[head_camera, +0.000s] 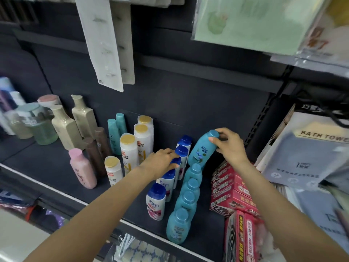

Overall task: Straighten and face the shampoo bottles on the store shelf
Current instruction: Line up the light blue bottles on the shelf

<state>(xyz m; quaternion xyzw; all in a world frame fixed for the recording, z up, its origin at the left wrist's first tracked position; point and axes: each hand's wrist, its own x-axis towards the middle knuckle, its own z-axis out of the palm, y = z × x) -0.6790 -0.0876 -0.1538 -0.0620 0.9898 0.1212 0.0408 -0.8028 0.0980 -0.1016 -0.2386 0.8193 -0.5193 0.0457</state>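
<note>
On the dark shelf (47, 163) stand rows of shampoo bottles. My right hand (229, 146) grips the cap end of a teal bottle (201, 152), held tilted above the back of the teal row (186, 201). My left hand (162, 161) rests on the blue caps of the white bottles with blue caps (156, 200), its fingers curled around one bottle in mid-row. To the left are white bottles with yellow caps (128, 150), a pink bottle (82, 169), brown bottles (94, 156) and beige bottles (65, 127).
Red boxes (232, 190) sit right of the teal row, close to my right forearm. Bath towel packs (302, 148) stand further right. Hanging packets (105, 44) and a green pack (245, 25) overhang the shelf. Green jars (35, 123) are at far left.
</note>
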